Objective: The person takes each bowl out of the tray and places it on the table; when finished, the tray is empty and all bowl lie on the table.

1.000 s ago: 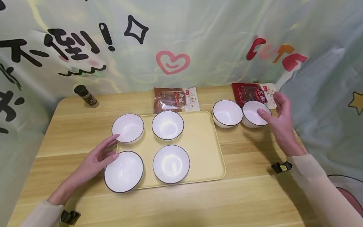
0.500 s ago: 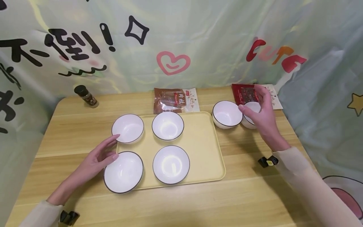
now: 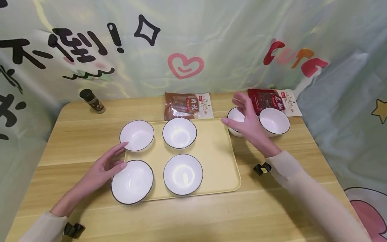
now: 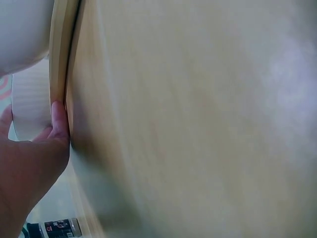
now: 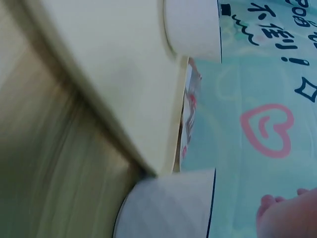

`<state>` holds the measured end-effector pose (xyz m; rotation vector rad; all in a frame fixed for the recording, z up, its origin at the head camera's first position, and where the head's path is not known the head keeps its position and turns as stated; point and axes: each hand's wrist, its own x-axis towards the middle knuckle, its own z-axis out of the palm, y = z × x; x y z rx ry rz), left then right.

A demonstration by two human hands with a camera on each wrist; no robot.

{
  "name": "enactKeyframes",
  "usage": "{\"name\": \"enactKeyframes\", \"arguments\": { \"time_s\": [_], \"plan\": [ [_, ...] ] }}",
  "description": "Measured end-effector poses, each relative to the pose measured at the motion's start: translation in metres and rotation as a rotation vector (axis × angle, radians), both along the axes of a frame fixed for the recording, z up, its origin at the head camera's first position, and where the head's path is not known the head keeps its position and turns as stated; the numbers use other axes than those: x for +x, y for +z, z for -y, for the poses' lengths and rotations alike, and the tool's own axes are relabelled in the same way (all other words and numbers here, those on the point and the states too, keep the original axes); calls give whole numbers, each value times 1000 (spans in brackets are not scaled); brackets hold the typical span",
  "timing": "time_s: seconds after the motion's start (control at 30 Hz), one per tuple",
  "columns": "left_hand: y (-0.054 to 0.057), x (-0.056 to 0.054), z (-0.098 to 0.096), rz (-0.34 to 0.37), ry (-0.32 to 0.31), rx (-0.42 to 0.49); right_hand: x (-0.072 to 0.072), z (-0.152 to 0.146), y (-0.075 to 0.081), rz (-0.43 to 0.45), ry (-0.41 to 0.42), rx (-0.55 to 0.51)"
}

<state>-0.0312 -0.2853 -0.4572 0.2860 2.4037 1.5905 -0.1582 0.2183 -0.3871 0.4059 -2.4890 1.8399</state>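
Note:
My left hand (image 3: 99, 171) rests at the left edge of the pale yellow tray (image 3: 217, 154), beside the back-left bowl (image 3: 137, 135) and the front-left bowl (image 3: 132, 183). In the left wrist view, a fingertip (image 4: 59, 116) touches the tray's rim. My right hand (image 3: 249, 124) hovers with spread fingers over a small white bowl (image 3: 234, 117), hiding part of it. This bowl stands on the table just right of the tray, and another bowl (image 3: 274, 121) sits to its right. Also on the tray are a back bowl (image 3: 179, 133) and a front bowl (image 3: 183, 174).
Behind the tray lies a brown spice packet (image 3: 184, 106). A red packet (image 3: 269, 99) lies behind the right-hand bowls. At the back left of the wooden table (image 3: 205, 218) stands a black-capped spice jar (image 3: 93, 101). A printed curtain (image 3: 223, 43) closes off the back.
My right hand has moved left, from over the far-right bowl to over the bowl beside the tray. The left hand and the bowls have stayed in place.

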Motion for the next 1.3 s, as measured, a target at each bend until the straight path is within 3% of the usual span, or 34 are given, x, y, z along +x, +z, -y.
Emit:
{"name": "enactKeyframes", "arguments": {
  "time_s": [0.2,0.53,0.87,1.3],
  "plan": [
    [1,0,0,-2,2,-2,-7,25,-4,98,110,74],
    [2,0,2,11,2,-2,-1,74,-28,202,253,78],
    [0,0,1,14,2,0,3,108,-38,212,289,171],
    [-2,0,0,10,8,2,4,126,-47,206,296,202]
  ]
}}
